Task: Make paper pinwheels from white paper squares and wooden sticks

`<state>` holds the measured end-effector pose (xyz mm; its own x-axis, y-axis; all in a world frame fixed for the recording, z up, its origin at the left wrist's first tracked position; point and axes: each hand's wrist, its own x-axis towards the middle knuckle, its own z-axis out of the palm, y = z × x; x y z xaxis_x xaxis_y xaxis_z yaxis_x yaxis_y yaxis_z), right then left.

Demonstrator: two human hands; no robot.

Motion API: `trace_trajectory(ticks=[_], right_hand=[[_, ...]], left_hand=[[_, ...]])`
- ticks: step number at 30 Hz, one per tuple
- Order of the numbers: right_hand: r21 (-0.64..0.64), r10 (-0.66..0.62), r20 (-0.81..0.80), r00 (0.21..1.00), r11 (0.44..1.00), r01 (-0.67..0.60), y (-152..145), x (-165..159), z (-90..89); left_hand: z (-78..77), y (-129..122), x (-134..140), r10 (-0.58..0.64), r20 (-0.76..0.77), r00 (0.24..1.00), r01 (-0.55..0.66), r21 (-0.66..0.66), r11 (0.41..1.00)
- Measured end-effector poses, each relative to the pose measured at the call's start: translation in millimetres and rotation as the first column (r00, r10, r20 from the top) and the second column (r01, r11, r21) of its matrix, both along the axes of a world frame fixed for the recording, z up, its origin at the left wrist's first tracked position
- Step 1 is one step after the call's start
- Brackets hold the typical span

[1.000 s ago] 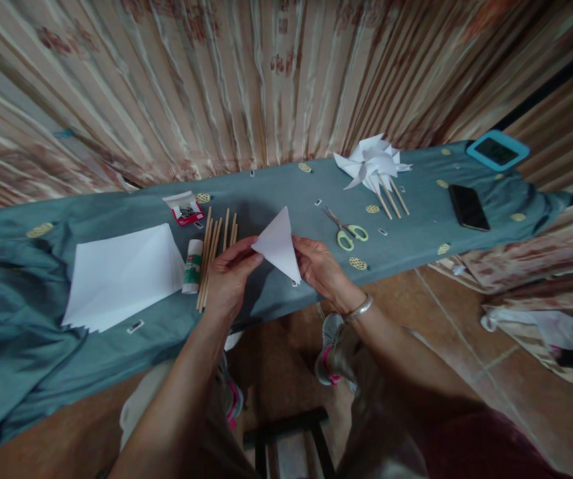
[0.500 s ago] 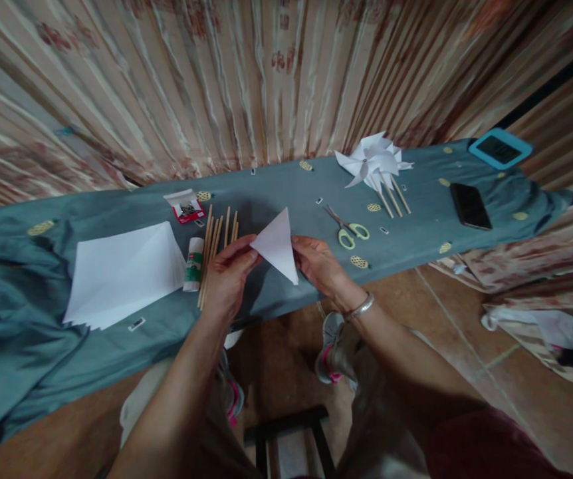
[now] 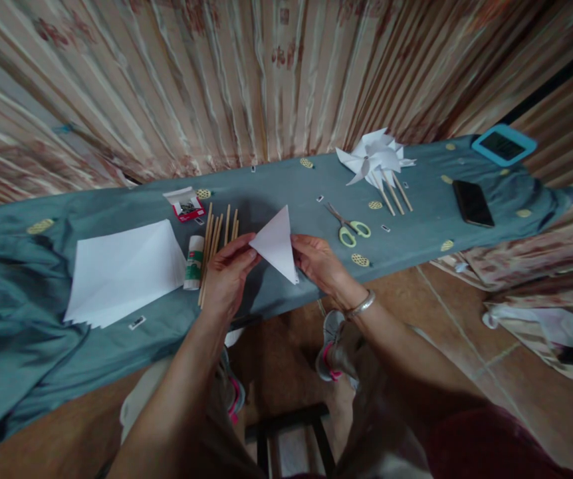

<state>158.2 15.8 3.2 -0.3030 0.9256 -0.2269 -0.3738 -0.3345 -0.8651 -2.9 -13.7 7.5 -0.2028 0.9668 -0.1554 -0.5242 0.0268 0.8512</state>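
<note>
A sheet of white paper [image 3: 277,245], folded into a triangle, is held up over the near edge of the cloth-covered table. My left hand [image 3: 230,269] pinches its left corner between thumb and fingers. On the opposite side my right hand [image 3: 316,261] grips the long edge, with some fingertips hidden behind the paper. Wooden sticks [image 3: 210,249] lie just left of my left hand, beside a glue stick [image 3: 193,263]. To the right of my right hand rest scissors [image 3: 349,227] with pale green handles.
A stack of white paper [image 3: 124,273] lies at the left, with an open red-and-white box [image 3: 185,205] behind the glue stick. White paper pinwheels [image 3: 376,158] on sticks lie at the back right. Farther right are a black phone [image 3: 472,203] and a blue-framed device [image 3: 504,145].
Both hands keep the same hold on the folded paper, which has barely moved. The view has shifted very slightly; nothing was taken up or let go.
</note>
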Motion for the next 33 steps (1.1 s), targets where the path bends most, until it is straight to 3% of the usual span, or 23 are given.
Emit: trace_trajectory(ticks=[5, 12, 16, 22, 28, 33], right_hand=[[0.052, -0.013, 0.041, 0.999, 0.999, 0.011, -0.2, -1.0, 0.0], [0.194, -0.007, 0.227, 0.974, 0.980, -0.038, -2.9, -1.0, 3.4], [0.244, 0.029, 0.218, 0.975, 0.966, -0.083, -5.2, -0.5, 4.9], [0.208, 0.130, 0.207, 0.970, 0.962, -0.174, -5.8, -1.0, 2.6], [0.160, 0.031, 0.170, 0.985, 0.985, -0.059, -4.7, -1.4, 1.6], [0.135, 0.024, 0.212, 0.977, 0.989, -0.054, -3.6, -1.2, 2.2]], left_hand=[[-0.2, 0.4, -0.4, 0.033, -0.026, 0.999, -0.033, -0.012, 0.999], [-7.1, 2.6, -1.7, 0.097, -0.169, 0.981, -0.096, 0.014, 0.995], [-5.8, 5.1, -3.0, 0.129, -0.153, 0.980, -0.132, -0.013, 0.991], [-4.1, 7.8, -6.0, 0.154, -0.101, 0.983, -0.158, -0.037, 0.987], [-10.8, 6.7, -6.5, 0.117, -0.205, 0.972, -0.123, -0.015, 0.992], [-10.8, 3.8, -8.0, 0.069, -0.294, 0.953, -0.068, 0.014, 0.998]])
